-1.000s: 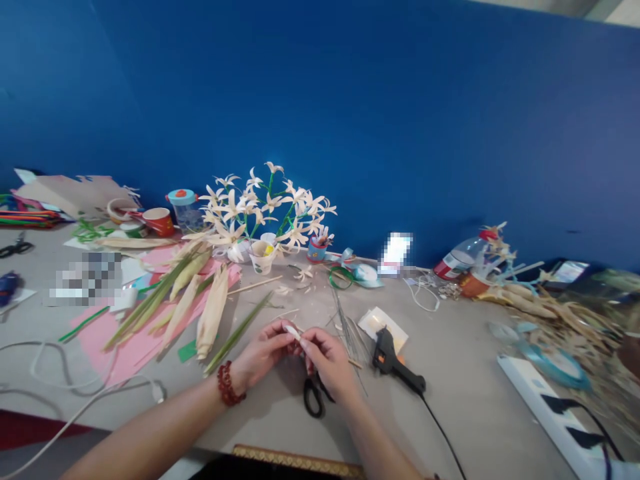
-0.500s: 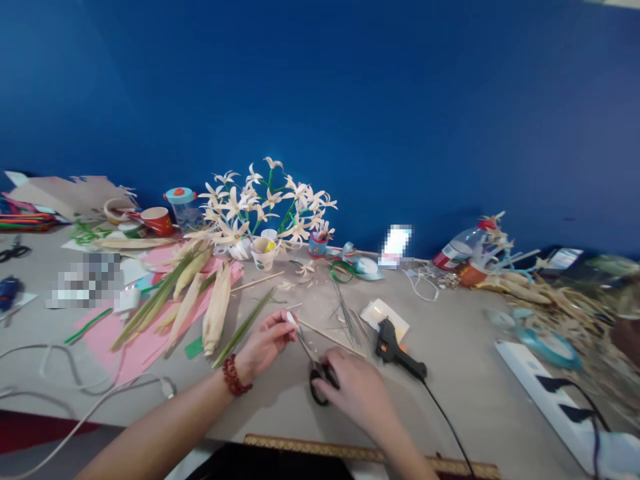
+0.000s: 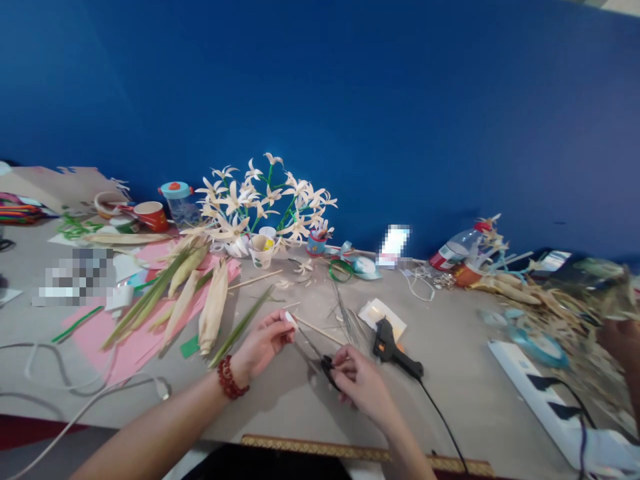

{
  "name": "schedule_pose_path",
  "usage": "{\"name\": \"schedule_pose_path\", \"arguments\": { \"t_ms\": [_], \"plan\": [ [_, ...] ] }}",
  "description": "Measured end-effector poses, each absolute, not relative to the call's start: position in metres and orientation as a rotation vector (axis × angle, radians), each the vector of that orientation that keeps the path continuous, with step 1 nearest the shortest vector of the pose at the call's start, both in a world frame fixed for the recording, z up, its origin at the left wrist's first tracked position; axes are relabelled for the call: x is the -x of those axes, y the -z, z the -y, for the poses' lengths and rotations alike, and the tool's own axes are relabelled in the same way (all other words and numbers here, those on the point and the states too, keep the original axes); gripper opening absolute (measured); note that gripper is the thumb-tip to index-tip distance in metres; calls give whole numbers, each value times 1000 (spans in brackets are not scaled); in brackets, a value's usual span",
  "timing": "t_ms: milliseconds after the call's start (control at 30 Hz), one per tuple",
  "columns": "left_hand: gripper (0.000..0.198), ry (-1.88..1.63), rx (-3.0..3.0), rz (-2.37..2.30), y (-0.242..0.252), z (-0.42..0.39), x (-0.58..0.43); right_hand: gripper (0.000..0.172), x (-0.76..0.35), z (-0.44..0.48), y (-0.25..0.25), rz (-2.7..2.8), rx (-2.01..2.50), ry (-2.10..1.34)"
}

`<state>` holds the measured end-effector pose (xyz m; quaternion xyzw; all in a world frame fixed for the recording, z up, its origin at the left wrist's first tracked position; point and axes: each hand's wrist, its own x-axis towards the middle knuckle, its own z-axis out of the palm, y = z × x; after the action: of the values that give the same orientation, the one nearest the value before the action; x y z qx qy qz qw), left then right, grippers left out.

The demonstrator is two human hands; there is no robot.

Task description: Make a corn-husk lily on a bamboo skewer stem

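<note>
Two fingertips of the left hand (image 3: 263,343) pinched a small white piece (image 3: 290,321) above the table (image 3: 450,387); the right hand (image 3: 360,383) gripped black scissors (image 3: 325,362), blades pointing at that piece, close by.

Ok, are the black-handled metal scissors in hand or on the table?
In hand: the right hand grips the black-handled scissors by the handles, blades toward the small white piece in the left hand.
</note>
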<state>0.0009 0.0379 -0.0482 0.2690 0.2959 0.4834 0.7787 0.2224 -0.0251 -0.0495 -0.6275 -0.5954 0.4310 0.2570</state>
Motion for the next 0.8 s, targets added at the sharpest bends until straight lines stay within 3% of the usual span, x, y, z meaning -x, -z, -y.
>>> {"name": "schedule_pose_path", "arguments": {
  "t_ms": [100, 200, 433, 800],
  "plan": [
    [12, -1060, -562, -612, 46, -37, 0, 38, -220, 19, 58, 1240, 1372, -1538],
    [8, -1078, -553, -601, 43, -36, 1, 48, -205, 18, 60, 1161, 1236, -1646],
    [2, -1058, -519, -529, 44, -36, 1, 55, -180, 19, 53, 1221, 1170, -1811],
    [4, -1045, -523, -546, 44, -36, 3, 55, -178, 18, 57, 1198, 1172, -1800]
  ]
}}
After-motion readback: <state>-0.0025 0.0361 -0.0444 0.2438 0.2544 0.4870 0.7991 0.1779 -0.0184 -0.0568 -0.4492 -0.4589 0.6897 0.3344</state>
